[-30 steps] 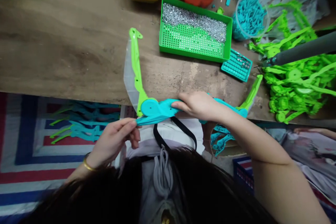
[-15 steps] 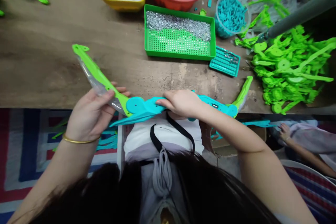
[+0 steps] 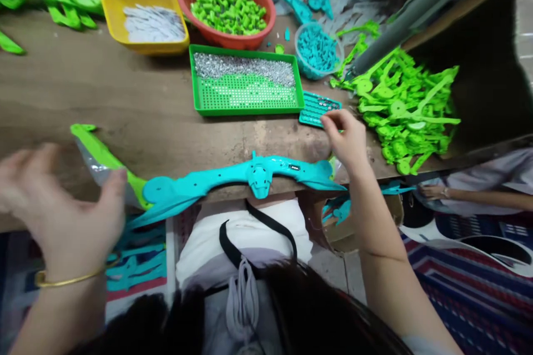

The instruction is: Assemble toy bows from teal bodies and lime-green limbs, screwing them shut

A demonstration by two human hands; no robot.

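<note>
A long blue plastic piece (image 3: pixel 216 180) with a green arm (image 3: pixel 109 158) at its left end lies along the table's front edge. Clear plastic film hangs on the green arm. My left hand (image 3: pixel 69 213), partly blurred, is spread over the left end near the green arm and holds nothing. Beside the small teal ribbed tray (image 3: pixel 313 110), at its right edge, is my right hand (image 3: pixel 346 136), thumb and forefinger pinched; whatever may be between them is too small to make out.
A green tray of small metal parts (image 3: pixel 247 109) stands behind, with a yellow bin (image 3: pixel 114 14), a red bowl (image 3: pixel 225 41) and a clear tub of blue parts (image 3: pixel 318 50). Green parts (image 3: pixel 408 105) are heaped right, near a grey pole (image 3: pixel 420 11). Another person's arm (image 3: pixel 478 197) shows at far right.
My left hand has let go of the green arm and opened. My right hand has left the blue piece and moved to the teal tray. The blue piece now rests on the table edge.
</note>
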